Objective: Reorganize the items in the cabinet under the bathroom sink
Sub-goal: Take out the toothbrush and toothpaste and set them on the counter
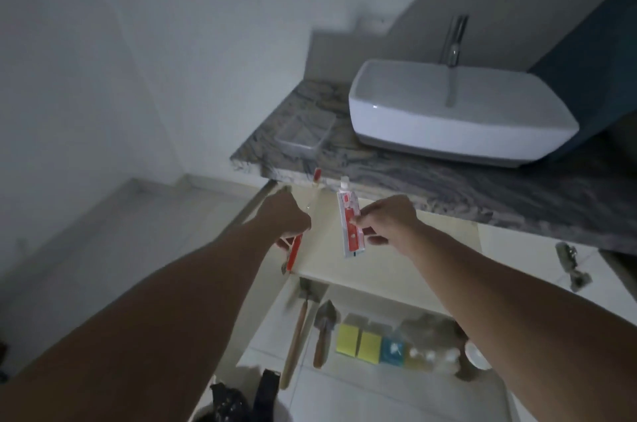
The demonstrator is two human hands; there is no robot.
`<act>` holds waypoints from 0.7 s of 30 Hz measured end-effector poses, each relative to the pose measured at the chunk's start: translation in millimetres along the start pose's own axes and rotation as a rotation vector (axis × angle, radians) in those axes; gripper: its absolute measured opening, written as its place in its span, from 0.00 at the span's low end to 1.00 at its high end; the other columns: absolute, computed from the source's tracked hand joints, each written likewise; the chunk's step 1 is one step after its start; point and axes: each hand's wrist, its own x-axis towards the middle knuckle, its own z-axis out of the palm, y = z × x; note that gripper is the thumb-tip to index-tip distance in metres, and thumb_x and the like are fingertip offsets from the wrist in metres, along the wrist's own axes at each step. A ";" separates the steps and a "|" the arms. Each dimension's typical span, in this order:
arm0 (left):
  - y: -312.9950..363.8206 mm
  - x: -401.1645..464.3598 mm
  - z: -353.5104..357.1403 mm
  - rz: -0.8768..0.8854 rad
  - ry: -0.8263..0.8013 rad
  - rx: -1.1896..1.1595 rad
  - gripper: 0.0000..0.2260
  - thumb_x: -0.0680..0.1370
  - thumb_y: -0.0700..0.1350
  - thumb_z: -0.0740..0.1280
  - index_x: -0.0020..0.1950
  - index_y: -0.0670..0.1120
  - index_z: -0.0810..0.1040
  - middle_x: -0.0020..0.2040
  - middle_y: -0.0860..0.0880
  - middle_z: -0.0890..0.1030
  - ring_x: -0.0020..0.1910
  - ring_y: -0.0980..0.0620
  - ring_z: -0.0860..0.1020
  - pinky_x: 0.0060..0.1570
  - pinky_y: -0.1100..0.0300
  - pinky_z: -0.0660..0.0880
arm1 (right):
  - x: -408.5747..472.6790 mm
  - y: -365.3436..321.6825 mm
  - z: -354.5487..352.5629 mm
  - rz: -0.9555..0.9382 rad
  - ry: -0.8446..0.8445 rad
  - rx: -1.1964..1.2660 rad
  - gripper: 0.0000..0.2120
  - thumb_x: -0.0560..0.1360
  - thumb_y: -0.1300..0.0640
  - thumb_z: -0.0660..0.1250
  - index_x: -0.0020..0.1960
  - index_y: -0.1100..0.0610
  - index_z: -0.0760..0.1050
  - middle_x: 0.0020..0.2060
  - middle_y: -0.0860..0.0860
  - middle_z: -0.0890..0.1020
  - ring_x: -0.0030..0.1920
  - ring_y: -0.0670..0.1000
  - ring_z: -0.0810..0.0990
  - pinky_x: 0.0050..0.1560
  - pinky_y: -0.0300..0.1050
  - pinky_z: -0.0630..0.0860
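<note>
My right hand (386, 220) pinches a red and white toothpaste tube (350, 225) near its middle, cap end up, in front of the counter's edge. My left hand (284, 218) grips a red toothbrush (295, 251); its red handle pokes out below the fist and a red tip shows above. Both hands hover just below the marble counter (448, 183), above the open cabinet (344, 270). Inside the cabinet lie a wooden-handled hammer (296, 335), a trowel (324, 332), two yellow sponges (358, 342), a blue box (392, 351) and small bottles (431, 358).
A white basin (458, 118) with a chrome tap (455, 42) sits on the counter. A clear plastic tray (306, 132) stands at the counter's left end. A door hinge (568, 266) shows at right. Dark objects (241, 397) lie on the floor below.
</note>
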 end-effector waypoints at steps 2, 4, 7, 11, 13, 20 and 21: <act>12.5 12.2 -22.5 0.008 0.053 0.001 0.05 0.73 0.36 0.68 0.46 0.33 0.78 0.37 0.40 0.82 0.34 0.43 0.84 0.36 0.50 0.83 | 10.0 -32.0 2.9 -0.003 -0.019 0.075 0.06 0.68 0.63 0.77 0.41 0.63 0.80 0.35 0.56 0.83 0.31 0.50 0.82 0.31 0.42 0.79; 21.8 30.2 -42.5 0.020 0.105 0.022 0.05 0.74 0.36 0.67 0.46 0.33 0.78 0.36 0.40 0.81 0.35 0.43 0.83 0.38 0.49 0.83 | 24.5 -60.7 7.7 -0.012 -0.039 0.151 0.08 0.69 0.64 0.76 0.45 0.67 0.80 0.35 0.58 0.83 0.29 0.50 0.81 0.28 0.42 0.79; 32.9 62.8 -67.3 0.023 0.163 0.039 0.06 0.76 0.37 0.66 0.50 0.36 0.76 0.39 0.41 0.81 0.37 0.43 0.83 0.40 0.49 0.83 | 51.2 -96.5 16.9 -0.039 -0.040 0.201 0.10 0.70 0.65 0.76 0.46 0.70 0.79 0.35 0.61 0.82 0.28 0.52 0.81 0.33 0.45 0.82; 46.2 117.7 -87.9 0.011 0.234 0.062 0.08 0.75 0.40 0.69 0.51 0.39 0.73 0.46 0.41 0.80 0.37 0.45 0.82 0.37 0.53 0.82 | 97.9 -129.7 33.2 -0.064 -0.022 0.183 0.10 0.71 0.66 0.74 0.49 0.69 0.76 0.34 0.60 0.81 0.29 0.53 0.83 0.25 0.41 0.79; 50.9 151.1 -92.2 -0.005 0.238 0.084 0.09 0.75 0.41 0.69 0.51 0.39 0.74 0.45 0.42 0.80 0.36 0.47 0.81 0.33 0.58 0.79 | 127.8 -142.2 43.3 -0.041 -0.031 0.168 0.10 0.72 0.67 0.73 0.50 0.69 0.77 0.35 0.61 0.82 0.35 0.57 0.86 0.30 0.45 0.82; 69.7 240.3 -89.2 -0.013 0.247 0.259 0.10 0.74 0.45 0.70 0.47 0.40 0.75 0.45 0.44 0.80 0.46 0.45 0.81 0.44 0.57 0.77 | 213.2 -156.7 67.2 -0.029 -0.009 0.067 0.07 0.73 0.64 0.73 0.46 0.67 0.77 0.33 0.61 0.84 0.30 0.55 0.85 0.36 0.56 0.84; 71.8 247.9 -88.3 -0.014 0.248 0.277 0.10 0.74 0.45 0.70 0.49 0.40 0.76 0.47 0.43 0.81 0.48 0.45 0.81 0.45 0.57 0.78 | 222.8 -155.9 69.3 -0.028 -0.010 0.075 0.07 0.73 0.64 0.72 0.47 0.67 0.77 0.35 0.61 0.84 0.29 0.56 0.85 0.36 0.55 0.84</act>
